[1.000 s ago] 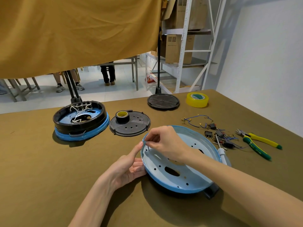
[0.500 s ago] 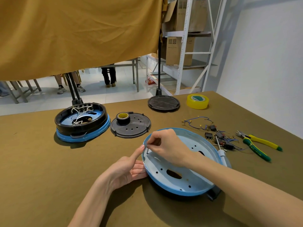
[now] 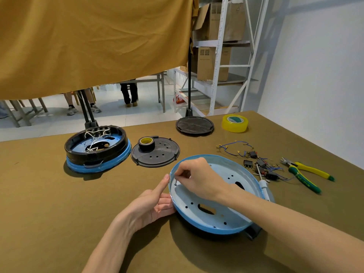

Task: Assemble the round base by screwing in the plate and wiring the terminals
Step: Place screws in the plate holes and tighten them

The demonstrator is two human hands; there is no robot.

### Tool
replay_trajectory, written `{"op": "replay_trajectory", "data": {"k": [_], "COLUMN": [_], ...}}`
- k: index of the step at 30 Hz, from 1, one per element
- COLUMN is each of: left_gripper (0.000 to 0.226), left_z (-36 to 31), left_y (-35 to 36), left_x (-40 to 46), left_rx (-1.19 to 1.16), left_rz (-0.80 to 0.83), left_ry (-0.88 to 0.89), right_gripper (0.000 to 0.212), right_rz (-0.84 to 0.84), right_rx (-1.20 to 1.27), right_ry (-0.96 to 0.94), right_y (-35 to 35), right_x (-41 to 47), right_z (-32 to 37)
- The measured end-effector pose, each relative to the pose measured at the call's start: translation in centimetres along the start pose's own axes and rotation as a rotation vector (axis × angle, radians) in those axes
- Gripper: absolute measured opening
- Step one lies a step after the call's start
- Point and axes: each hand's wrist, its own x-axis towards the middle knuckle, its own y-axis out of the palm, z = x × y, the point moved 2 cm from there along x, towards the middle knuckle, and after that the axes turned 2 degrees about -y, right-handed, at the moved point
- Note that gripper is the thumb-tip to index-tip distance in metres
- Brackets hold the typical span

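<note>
The round blue base point(image 3: 215, 196) lies open side up on the olive-covered table point(image 3: 49, 213), tilted so its near rim sits higher. The right hand point(image 3: 199, 177) reaches over the base's far-left rim, thumb and forefinger pinched on a small dark screw point(image 3: 175, 181) that stands upright just below the fingertips, its tip at what looks like a hole in the pale inner floor. The left hand point(image 3: 151, 205) lies loosely open against the base's outer left wall, forefinger stretched up along the rim just left of the screw, the other fingers touching the wall below. Beyond the fingers lie a black perforated plate point(image 3: 157, 154) carrying a roll of black tape point(image 3: 146, 143), and further left a second blue base point(image 3: 96, 148) with white wiring inside. To the right of the hands lie a white-handled screwdriver point(image 3: 264, 186), loose wires and terminals point(image 3: 254, 160), and yellow-green pliers point(image 3: 305, 174)
</note>
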Motion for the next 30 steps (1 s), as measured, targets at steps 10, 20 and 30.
{"op": "replay_trajectory", "data": {"k": [10, 20, 30], "left_gripper": [0.089, 0.081, 0.081], "left_z": [-0.1, 0.0, 0.2], "left_y": [0.2, 0.9, 0.8], "left_x": [-0.3, -0.4, 0.1], "left_rx": [0.006, 0.000, 0.038], "left_rz": [-0.013, -0.081, -0.071], "left_ry": [-0.018, 0.011, 0.017], "right_gripper": [0.007, 0.001, 0.007], "right_rz": [0.027, -0.039, 0.101], "right_rx": [0.069, 0.100, 0.015], "right_ry": [0.088, 0.121, 0.067], "right_y": [0.1, 0.4, 0.8], "right_x": [0.3, 0.4, -0.7], "right_z": [0.0, -0.2, -0.7]}}
